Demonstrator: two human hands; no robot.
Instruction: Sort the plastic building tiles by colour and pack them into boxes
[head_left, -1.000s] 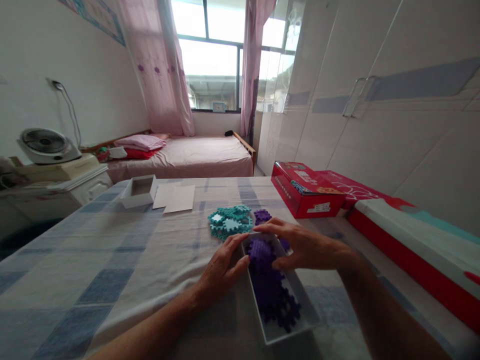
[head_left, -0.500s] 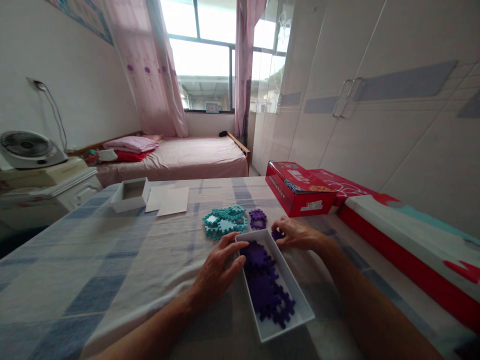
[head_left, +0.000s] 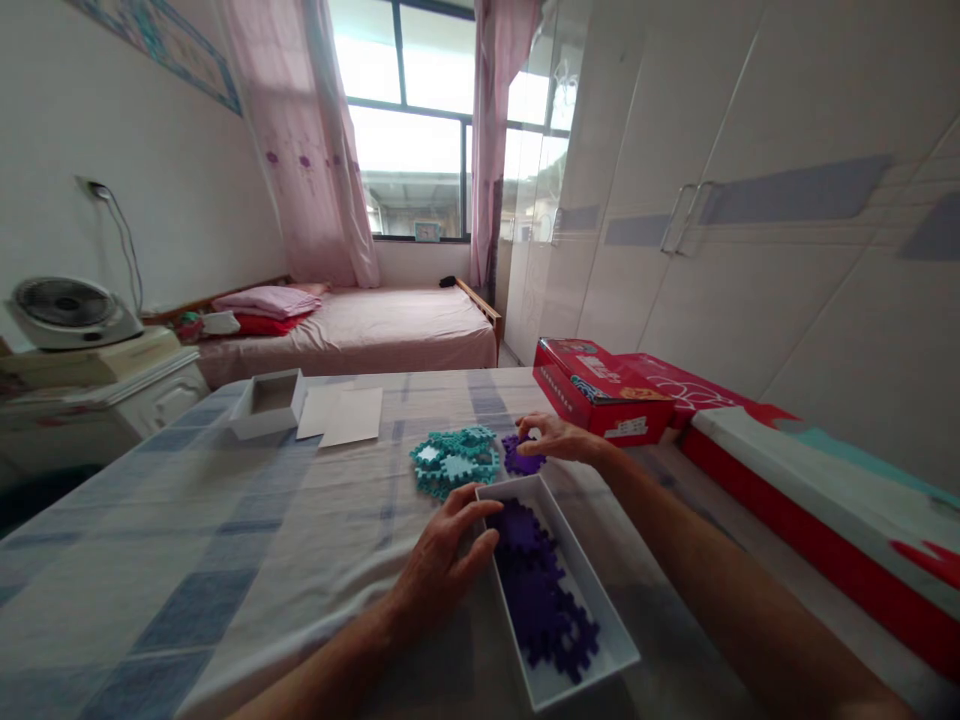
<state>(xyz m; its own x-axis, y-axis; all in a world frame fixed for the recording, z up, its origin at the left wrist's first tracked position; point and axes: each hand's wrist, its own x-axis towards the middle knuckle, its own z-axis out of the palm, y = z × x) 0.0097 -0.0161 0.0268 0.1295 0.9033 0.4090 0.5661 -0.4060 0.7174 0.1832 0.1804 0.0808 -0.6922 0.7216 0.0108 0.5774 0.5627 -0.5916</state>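
Observation:
A white open box (head_left: 598, 590) stands lengthwise in front of me with several purple notched puzzle pieces (head_left: 529, 590) inside. My left hand (head_left: 450, 550) grips its left rim near the far corner, fingertips over the edge. Beyond the box, my right hand (head_left: 551, 440) has its fingers bent at a small group of purple interlocking pieces (head_left: 521, 460) on the cloth, pinching a purple piece that the fingers partly hide. Just left of these lies a heap of teal and pale blue notched pieces (head_left: 455, 465).
A red printed box (head_left: 600, 395) stands at the table's right, beside a long red and white package (head_left: 810, 490). At the far left are a small white box (head_left: 266, 405) and white cards (head_left: 349, 415). A checked cloth (head_left: 300, 560) covers the table.
My right hand has moved forward and left, from beside the box's far right corner to the purple pieces beyond it. My left hand stays on the box rim. The view has tipped slightly up.

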